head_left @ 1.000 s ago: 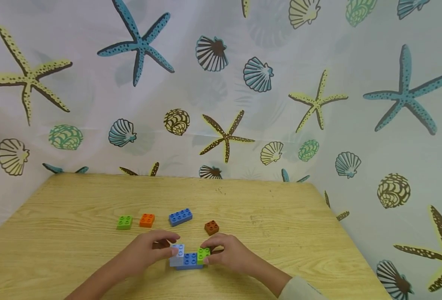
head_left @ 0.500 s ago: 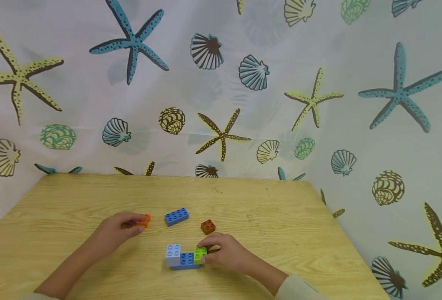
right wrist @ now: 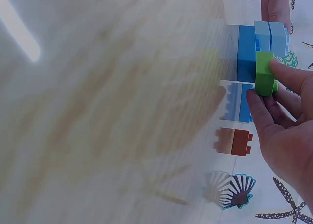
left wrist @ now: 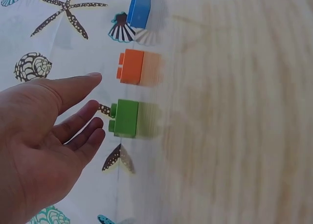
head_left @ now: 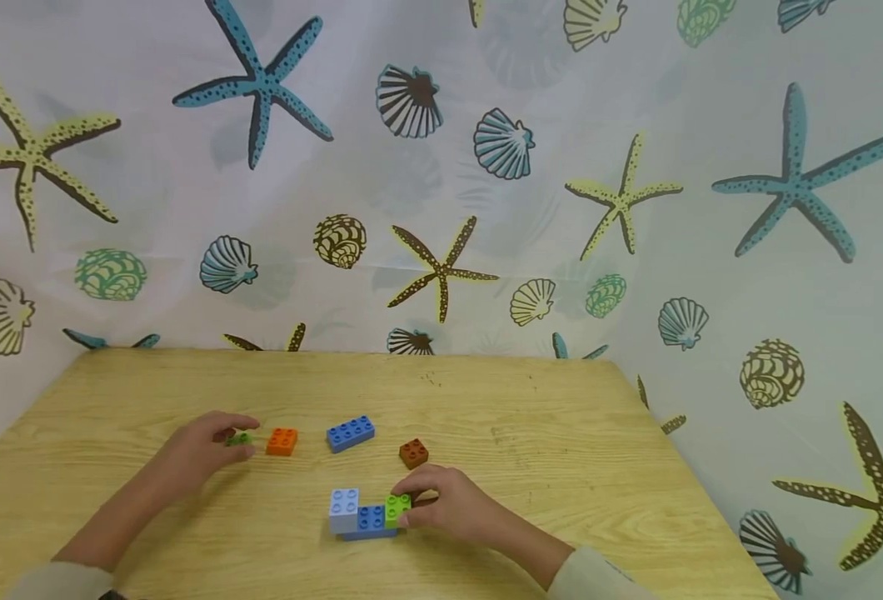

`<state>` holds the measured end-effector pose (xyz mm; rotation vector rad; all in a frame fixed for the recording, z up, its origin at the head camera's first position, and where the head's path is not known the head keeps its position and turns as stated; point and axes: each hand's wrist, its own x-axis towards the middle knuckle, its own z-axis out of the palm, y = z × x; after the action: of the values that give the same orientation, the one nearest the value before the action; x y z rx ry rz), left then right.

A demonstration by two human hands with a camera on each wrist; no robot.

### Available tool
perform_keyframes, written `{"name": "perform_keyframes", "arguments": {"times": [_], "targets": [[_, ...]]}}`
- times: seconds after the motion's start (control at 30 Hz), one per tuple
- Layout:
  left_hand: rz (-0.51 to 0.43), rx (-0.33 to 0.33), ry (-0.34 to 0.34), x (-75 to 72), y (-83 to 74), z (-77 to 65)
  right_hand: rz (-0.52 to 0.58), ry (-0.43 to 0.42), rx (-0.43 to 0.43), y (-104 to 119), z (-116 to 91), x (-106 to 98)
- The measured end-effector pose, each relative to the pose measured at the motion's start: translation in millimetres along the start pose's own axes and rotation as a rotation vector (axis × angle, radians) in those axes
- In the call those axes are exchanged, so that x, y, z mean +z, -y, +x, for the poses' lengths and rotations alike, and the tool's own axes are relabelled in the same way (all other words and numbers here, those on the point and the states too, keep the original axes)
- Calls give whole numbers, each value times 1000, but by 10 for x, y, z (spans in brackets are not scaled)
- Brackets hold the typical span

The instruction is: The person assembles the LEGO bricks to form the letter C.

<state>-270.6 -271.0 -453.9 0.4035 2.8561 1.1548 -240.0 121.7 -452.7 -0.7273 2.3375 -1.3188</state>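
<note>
Right hand [head_left: 445,502] pinches one green block [head_left: 395,511]; left hand [head_left: 203,443] reaches around another

A pale cloth [head_left: 441,179] printed with starfish and shells fills the upper part of the head view and runs down its right side. Below it, a wooden table [head_left: 535,437] spreads across the lower part.

The two hands are well apart. The left, at the lower left, has thumb and fingers parted and grips nothing; the left wrist view shows its fingertips just short of the loose green block [left wrist: 126,118]. The right, at bottom centre, has thumb and fingers clamped on its green block.

At bottom centre lies a long blue base [head_left: 371,518]. A pale blue stack [head_left: 343,512] stands on its left end, and the pinched green block is at its right end; whether that one is fully pressed down, I cannot tell. Above this, near the middle of the frame, is a loose blue block [head_left: 351,433].

The smallest pieces are square: an orange block [head_left: 281,442] just right of the left hand, and a brown block [head_left: 414,453] above the right hand.
</note>
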Motion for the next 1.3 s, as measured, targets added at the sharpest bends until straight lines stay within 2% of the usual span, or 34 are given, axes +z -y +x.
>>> {"name": "perform_keyframes", "arguments": {"times": [0.33, 0.77, 1.0, 1.3], "targets": [[19, -20, 46, -63, 242, 63, -5, -5, 6, 18, 3, 27], [51, -13, 55, -59, 359, 67, 4, 1, 14, 57, -6, 25], [21, -25, 32, -38, 281, -6, -3, -3, 17, 56, -13, 26], [-94, -12, 55, 43, -14, -118, -3, -7, 25, 31, -14, 22]]}}
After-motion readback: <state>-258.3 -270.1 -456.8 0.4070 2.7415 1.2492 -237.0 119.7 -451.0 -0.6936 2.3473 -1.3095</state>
